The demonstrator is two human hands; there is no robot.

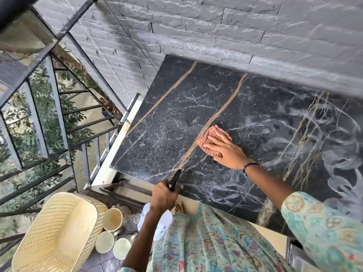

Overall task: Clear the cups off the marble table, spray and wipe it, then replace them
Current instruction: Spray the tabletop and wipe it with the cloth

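Right hand [224,149] flat on cloth [211,137], marble table [176,114], left hand [164,195] gripping spray bottle [157,222]

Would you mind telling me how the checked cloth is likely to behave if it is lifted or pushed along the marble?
The cloth looks thin and bunched under the right hand, so it would probably hang limp when lifted. Pushed with flat fingers, it likely slides easily, since the table looks smooth and shows wet streaks. It may fold or ruck up at the edges.
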